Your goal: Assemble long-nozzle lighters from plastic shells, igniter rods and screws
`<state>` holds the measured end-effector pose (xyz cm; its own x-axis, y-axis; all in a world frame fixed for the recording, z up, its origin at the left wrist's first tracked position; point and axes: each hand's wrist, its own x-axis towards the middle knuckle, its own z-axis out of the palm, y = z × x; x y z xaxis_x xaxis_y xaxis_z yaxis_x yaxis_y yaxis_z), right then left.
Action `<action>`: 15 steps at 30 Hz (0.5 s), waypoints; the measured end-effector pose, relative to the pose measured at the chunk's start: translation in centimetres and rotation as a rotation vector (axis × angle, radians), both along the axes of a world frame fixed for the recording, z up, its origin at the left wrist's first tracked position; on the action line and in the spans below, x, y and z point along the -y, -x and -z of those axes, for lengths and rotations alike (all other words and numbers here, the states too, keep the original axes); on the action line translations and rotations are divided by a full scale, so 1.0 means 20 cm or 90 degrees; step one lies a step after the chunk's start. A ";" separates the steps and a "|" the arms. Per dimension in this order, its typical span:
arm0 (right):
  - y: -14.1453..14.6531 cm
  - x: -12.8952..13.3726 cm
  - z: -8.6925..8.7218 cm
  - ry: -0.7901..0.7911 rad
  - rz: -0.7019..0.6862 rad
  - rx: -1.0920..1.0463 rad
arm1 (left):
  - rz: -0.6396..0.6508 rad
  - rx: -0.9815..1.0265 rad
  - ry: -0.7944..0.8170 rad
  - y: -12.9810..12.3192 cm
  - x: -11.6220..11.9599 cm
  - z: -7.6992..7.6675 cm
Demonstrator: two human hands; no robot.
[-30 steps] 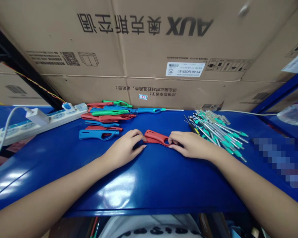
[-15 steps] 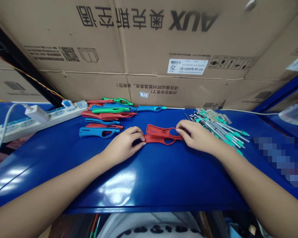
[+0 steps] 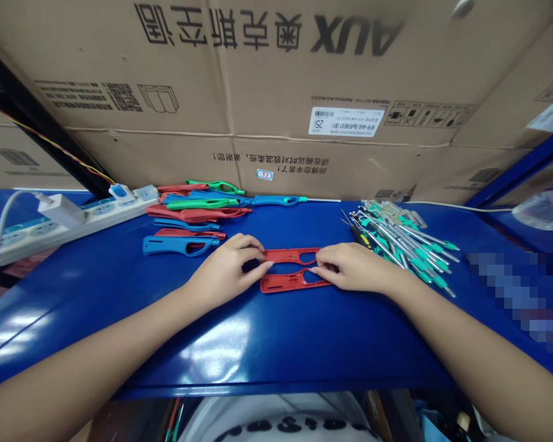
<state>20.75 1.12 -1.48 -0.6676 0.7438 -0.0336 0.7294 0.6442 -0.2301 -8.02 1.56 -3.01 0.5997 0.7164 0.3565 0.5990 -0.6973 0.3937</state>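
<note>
Head view: red shell halves (image 3: 282, 282) parallel the counter's (image 3: 313, 344) front edge, left hand (image 3: 233, 267) pinching the farther's left end, right hand (image 3: 357, 267) curled at their right ends, hold unclear.

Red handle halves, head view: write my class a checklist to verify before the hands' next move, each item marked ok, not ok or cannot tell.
1. Halves separated: ok. Blue table shows between the far red half and the near red half.
2. Left hand on the far half: ok. Its fingertips are at the left end.
3. Right hand grip secure: cannot tell. It covers the halves' right ends.
4. Both halves fully visible: not ok. The right hand hides part of them.
5. Rod pile apart from the halves: ok. It lies beyond the right hand.
6. Power strip away from both hands: ok.
</note>
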 end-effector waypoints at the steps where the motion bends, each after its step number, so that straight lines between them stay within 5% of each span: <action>1: 0.00 0.00 0.00 -0.014 0.001 0.003 | 0.007 0.004 0.002 -0.01 0.01 -0.01; 6: -0.03 -0.01 -0.04 -0.086 0.063 0.024 | 0.079 -0.018 0.045 -0.04 0.07 0.00; 15: -0.29 -0.09 -0.18 -0.248 0.363 -0.017 | 0.092 -0.084 0.058 -0.02 0.06 -0.01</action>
